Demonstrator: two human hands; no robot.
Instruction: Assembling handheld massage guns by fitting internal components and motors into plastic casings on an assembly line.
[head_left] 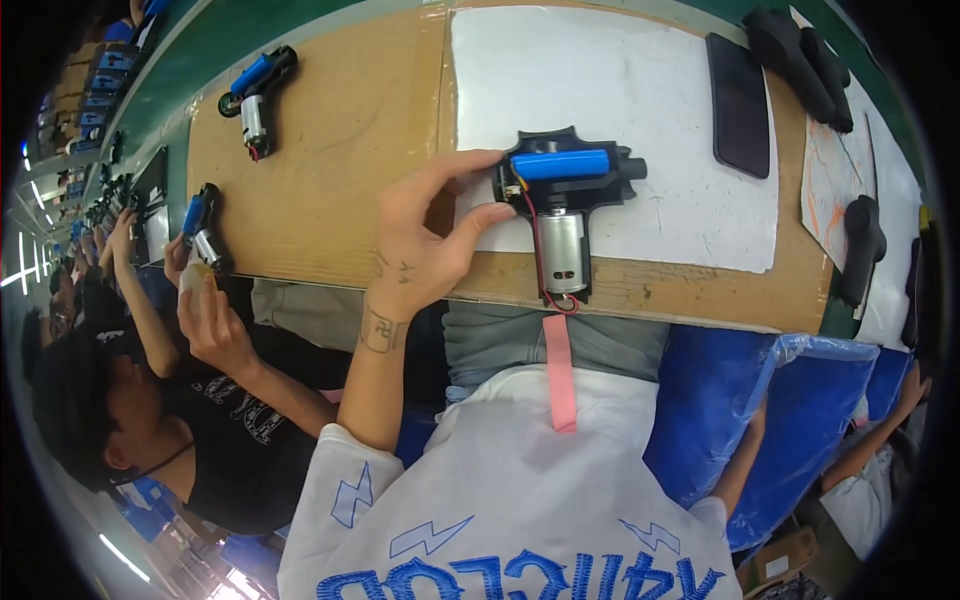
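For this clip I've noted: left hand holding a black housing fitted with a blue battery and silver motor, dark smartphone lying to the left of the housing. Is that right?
Not quite: the dark smartphone lies to the right of the black housing, as the head view shows. The rest stands.

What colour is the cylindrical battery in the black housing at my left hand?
The cylindrical battery is bright blue, clearest in the head view.

Free passage ran over the white sheet (690,225) between the motor assembly (563,230) and the phone (740,105). Dark casings (785,55) obstructed the far right corner.
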